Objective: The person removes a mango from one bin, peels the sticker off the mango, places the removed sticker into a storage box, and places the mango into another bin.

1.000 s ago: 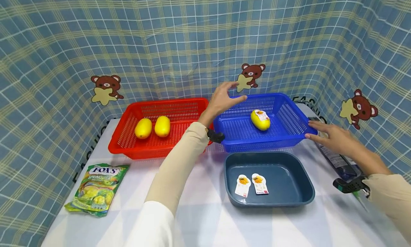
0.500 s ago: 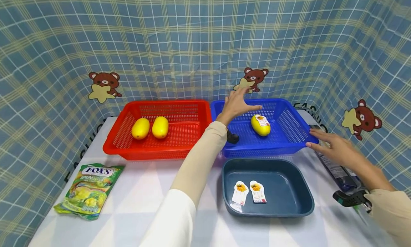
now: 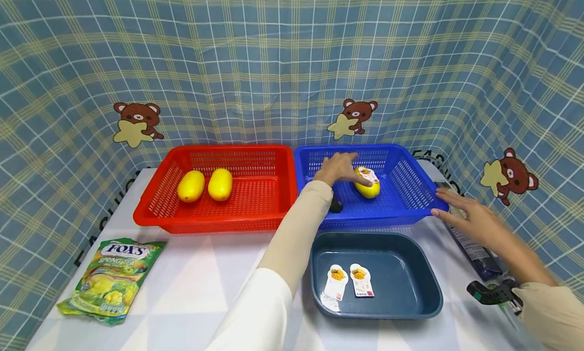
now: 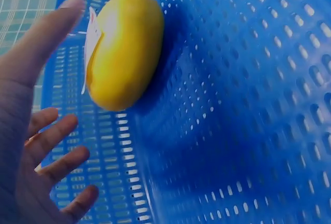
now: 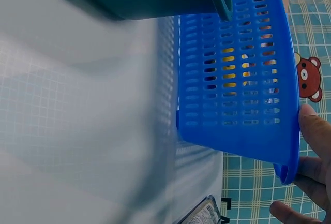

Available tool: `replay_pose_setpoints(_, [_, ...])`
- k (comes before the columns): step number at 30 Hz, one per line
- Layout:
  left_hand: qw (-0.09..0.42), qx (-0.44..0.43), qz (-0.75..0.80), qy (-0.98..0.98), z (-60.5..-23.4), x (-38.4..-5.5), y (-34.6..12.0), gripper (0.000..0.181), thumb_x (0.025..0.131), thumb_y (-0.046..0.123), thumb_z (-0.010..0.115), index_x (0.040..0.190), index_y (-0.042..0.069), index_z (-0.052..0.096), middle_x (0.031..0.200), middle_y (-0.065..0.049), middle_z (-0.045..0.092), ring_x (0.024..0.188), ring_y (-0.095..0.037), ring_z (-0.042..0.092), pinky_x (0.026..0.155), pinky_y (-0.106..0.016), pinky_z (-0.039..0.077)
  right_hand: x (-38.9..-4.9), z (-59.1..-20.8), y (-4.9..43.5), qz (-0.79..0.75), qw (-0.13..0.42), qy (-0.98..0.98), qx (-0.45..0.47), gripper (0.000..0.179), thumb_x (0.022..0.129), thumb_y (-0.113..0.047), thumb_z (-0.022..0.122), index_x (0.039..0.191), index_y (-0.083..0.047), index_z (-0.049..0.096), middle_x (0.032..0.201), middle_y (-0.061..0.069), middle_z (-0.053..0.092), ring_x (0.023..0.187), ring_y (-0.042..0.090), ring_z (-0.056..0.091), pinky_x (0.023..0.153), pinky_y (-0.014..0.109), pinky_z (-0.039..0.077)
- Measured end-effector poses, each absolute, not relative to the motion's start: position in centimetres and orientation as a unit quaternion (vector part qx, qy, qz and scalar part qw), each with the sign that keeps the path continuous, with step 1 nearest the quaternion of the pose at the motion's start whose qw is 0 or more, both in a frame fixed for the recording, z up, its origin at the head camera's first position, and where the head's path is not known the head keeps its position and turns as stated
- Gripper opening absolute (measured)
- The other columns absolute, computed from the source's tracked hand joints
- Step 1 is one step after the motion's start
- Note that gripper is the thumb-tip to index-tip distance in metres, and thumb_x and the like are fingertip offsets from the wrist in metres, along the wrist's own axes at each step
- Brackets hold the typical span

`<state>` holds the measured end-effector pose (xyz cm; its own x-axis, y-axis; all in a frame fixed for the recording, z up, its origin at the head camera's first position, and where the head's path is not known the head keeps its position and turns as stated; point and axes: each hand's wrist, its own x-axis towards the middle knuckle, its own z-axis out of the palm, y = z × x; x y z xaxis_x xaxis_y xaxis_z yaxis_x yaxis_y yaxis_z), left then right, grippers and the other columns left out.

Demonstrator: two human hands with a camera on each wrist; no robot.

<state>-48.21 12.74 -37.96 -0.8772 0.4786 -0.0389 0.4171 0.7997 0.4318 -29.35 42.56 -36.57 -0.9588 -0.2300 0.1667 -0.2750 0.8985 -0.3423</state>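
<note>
A yellow mango [image 3: 367, 189] with a printed mango label [image 4: 92, 48] on it lies in the blue basket [image 3: 365, 219]. My left hand [image 3: 339, 169] reaches over the basket's left part, thumb and fingers spread, close beside the mango and holding nothing. In the left wrist view the thumb is near the label, and the other fingers are spread below it. My right hand [image 3: 476, 218] touches the basket's right front corner with fairly straight fingers. The thumb [image 5: 309, 116] rests at the rim in the right wrist view.
Two more yellow mangoes [image 3: 220, 184] lie in a red basket [image 3: 228, 225] at left. A dark blue tray [image 3: 401, 275] in front holds two mango labels [image 3: 362, 281]. A green candy bag [image 3: 114, 280] lies front left; a dark package [image 3: 479, 249] lies under the right arm.
My left hand has moved right and lowered into the blue basket, up to the mango. The right hand stays at the basket corner. The head view has shifted slightly.
</note>
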Motion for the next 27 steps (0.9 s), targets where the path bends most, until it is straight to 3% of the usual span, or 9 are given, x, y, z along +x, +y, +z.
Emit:
replay_pose_setpoints(6, [0.126, 0.233, 0.184, 0.947, -39.0, -47.6, 13.7, 0.11, 0.071, 0.07, 0.076, 0.159, 0.024, 0.028, 0.156, -0.001, 0.038, 0.142, -0.026, 0.03, 0.117, -0.052, 0.02, -29.2, -36.9, 42.4, 0.189, 0.063, -0.973, 0.119, 0.064, 0.097, -0.034, 0.066, 0.148, -0.002, 0.046, 0.153, 0.027, 0.037, 0.127, 0.063, 0.037, 0.087, 0.08, 0.032])
replay_pose_setpoints(14, [0.098, 0.236, 0.099, 0.962, -39.7, -47.6, 14.3, 0.107, 0.072, 0.075, 0.072, 0.158, 0.025, 0.031, 0.156, 0.001, 0.037, 0.142, -0.026, 0.031, 0.114, -0.051, 0.027, -29.3, -37.8, 42.1, 0.207, 0.066, -0.969, 0.119, 0.064, 0.098, -0.033, 0.066, 0.148, 0.0, 0.045, 0.153, 0.027, 0.036, 0.128, 0.062, 0.036, 0.088, 0.079, 0.031])
replay_pose_setpoints(17, [0.109, 0.235, 0.112, 0.96, -39.9, -47.8, 14.2, 0.105, 0.072, 0.072, 0.074, 0.157, 0.025, 0.033, 0.154, 0.001, 0.041, 0.137, -0.024, 0.035, 0.111, -0.049, 0.03, -29.3, -37.8, 42.0, 0.212, 0.064, -0.968, 0.117, 0.064, 0.098, -0.033, 0.065, 0.149, 0.001, 0.044, 0.153, 0.027, 0.036, 0.128, 0.063, 0.036, 0.088, 0.079, 0.032])
replay_pose_setpoints(22, [0.151, 0.224, 0.162, 0.949, -39.9, -47.7, 14.0, 0.101, 0.069, 0.067, 0.08, 0.153, 0.031, 0.036, 0.14, 0.002, 0.051, 0.121, -0.022, 0.046, 0.101, -0.045, 0.039, -29.4, -37.7, 41.9, 0.217, 0.063, -0.968, 0.108, 0.064, 0.098, -0.034, 0.065, 0.149, -0.002, 0.044, 0.155, 0.025, 0.035, 0.128, 0.063, 0.035, 0.089, 0.079, 0.031])
replay_pose_setpoints(27, [0.178, 0.244, 0.215, 0.929, -39.8, -47.7, 14.1, 0.098, 0.066, 0.064, 0.085, 0.145, 0.029, 0.04, 0.12, 0.002, 0.055, 0.107, -0.02, 0.052, 0.094, -0.042, 0.043, -29.1, -37.6, 42.0, 0.229, 0.065, -0.967, 0.092, 0.064, 0.099, -0.035, 0.064, 0.151, -0.005, 0.042, 0.157, 0.022, 0.032, 0.132, 0.062, 0.032, 0.09, 0.08, 0.028])
